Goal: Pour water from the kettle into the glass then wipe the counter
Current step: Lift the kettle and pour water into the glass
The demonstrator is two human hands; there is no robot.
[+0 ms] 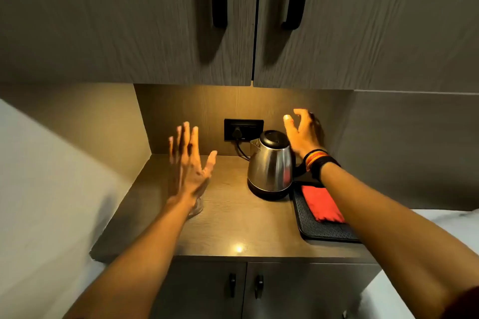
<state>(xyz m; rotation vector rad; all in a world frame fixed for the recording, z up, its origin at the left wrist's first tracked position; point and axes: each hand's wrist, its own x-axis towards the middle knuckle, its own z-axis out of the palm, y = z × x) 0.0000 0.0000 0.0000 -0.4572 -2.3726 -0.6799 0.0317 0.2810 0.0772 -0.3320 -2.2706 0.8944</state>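
Toward the counter's point(233, 228) back edge stands the kettle point(270, 163); my right hand point(302, 132) and left hand point(188, 163) hover spread, empty. Glass point(197, 206) sits near the left edge, red cloth point(321, 203) untouched: nothing's begun.

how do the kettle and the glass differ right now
The kettle is shiny metal with a black lid and base, and it shows in full. The glass is clear and mostly hidden behind the left hand. The kettle stands toward the back right of the counter, near the right hand; the glass sits further left and nearer. Both rest on the counter, and neither is held.
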